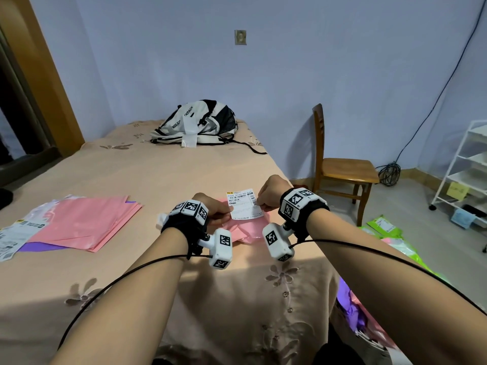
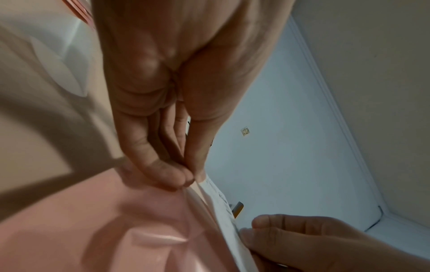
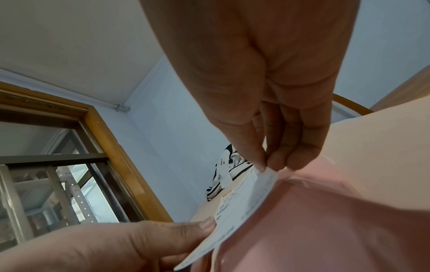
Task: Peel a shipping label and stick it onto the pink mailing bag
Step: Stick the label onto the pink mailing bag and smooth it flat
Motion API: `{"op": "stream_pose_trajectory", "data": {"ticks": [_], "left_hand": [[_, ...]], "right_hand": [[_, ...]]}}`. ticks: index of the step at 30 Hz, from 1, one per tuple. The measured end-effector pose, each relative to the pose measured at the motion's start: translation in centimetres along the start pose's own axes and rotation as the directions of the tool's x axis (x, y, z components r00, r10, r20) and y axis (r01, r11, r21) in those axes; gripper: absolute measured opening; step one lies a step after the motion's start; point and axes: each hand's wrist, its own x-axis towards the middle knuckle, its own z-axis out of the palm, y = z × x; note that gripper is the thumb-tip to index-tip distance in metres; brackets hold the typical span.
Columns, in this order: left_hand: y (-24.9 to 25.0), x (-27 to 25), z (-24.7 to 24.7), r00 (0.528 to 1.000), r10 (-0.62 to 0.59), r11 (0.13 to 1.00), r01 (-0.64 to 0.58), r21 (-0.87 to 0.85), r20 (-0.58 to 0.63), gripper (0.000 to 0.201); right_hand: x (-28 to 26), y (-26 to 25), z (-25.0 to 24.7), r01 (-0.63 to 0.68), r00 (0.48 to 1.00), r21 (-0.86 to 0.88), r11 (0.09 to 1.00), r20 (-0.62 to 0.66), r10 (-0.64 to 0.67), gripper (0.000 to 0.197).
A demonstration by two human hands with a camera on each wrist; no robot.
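Note:
A white shipping label with printed barcodes is held up above a pink mailing bag that lies crumpled on the bed. My left hand pinches the label's left edge between thumb and fingers. My right hand pinches its right edge. In the left wrist view the left fingertips pinch the label just over the pink bag. In the right wrist view the right fingertips grip the label above the bag. Whether the label touches the bag is hidden.
A stack of pink mailing bags and label sheets lie on the bed at the left. A white backpack sits at the far end. A wooden chair and a white shelf cart stand to the right.

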Motion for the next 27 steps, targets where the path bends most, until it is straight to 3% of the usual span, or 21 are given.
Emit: {"op": "stream_pose_trajectory", "data": {"ticks": [13,24,27], "left_hand": [[-0.3,-0.2,0.0,1.0,0.002,1.0,-0.002,0.005,-0.01,0.008],[0.3,-0.3,0.6,0.999,0.033,0.991,-0.027,0.131,-0.042,0.009],[0.0,0.4,0.7,0.997,0.06,0.981,-0.052,0.185,-0.04,0.026]], "right_hand": [[1.0,0.7,1.1,0.032,0.999,-0.112,0.993,0.001,-0.032,0.027],[0.6,0.7,1.2,0.049,0.999,-0.17,0.984,0.007,-0.049,0.026],[0.4,0.7,1.1,0.063,0.998,-0.194,0.979,0.006,-0.063,0.027]]}}
